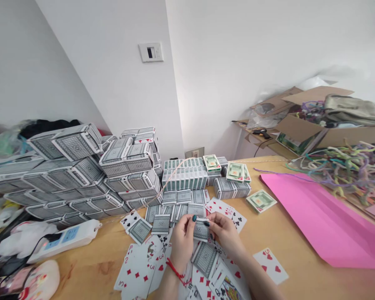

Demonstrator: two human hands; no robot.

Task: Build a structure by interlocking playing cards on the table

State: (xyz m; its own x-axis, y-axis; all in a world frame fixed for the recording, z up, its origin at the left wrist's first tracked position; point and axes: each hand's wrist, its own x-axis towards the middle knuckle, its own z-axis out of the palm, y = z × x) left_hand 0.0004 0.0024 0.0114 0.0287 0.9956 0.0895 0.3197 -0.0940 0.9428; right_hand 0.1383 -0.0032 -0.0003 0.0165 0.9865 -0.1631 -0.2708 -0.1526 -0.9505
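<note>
Both hands meet over the middle of the table, pinching one grey-backed playing card [201, 230] between them. My left hand [181, 241], with a red cord bracelet at the wrist, grips its left edge by thumb and fingers. On the card's right edge the fingertips of my right hand [225, 234] are closed. Whether the card is folded I cannot tell. Beneath the hands lie loose cards, among them a face-up diamond card [136, 266] and a grey-backed card [205, 259]. Several small grey-backed card pieces [161, 224] sit just beyond the left hand.
Blocks built of grey-backed cards [78, 179] are stacked at the left and centre back. Green card boxes [261, 201] stand right of centre. Pink paper [325, 225] covers the right side, near tangled yarn [356, 166]. A power strip [68, 239] lies at the left.
</note>
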